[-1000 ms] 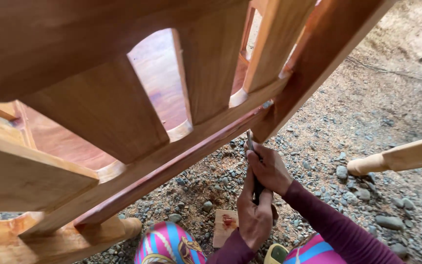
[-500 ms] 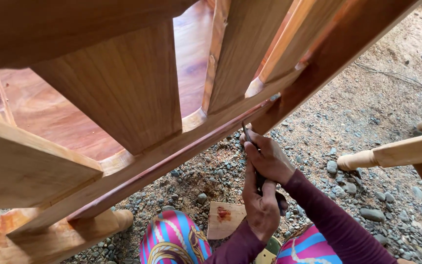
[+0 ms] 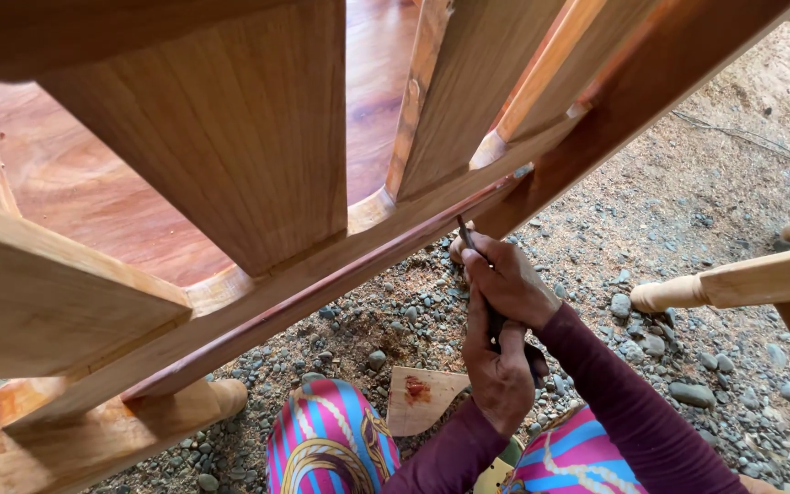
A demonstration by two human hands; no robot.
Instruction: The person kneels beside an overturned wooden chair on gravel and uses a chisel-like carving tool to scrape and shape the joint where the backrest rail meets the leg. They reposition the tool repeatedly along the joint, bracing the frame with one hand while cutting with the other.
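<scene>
Right hand (image 3: 509,284) is wrapped tight around a thin dark tool (image 3: 479,265), and from where I'm watching, the tip now sits right on the reddish lower rail (image 3: 322,288) of the wooden frame, a bit further up it than a second ago, so the work seems to be creeping rightward along that edge. Left hand (image 3: 502,370) is closed round the tool's lower handle just below, both near the rail's right end; open gravel (image 3: 688,210) lies to the right, but a pale turned leg (image 3: 733,282) and a wood scrap (image 3: 422,398) crowd the near side.
</scene>
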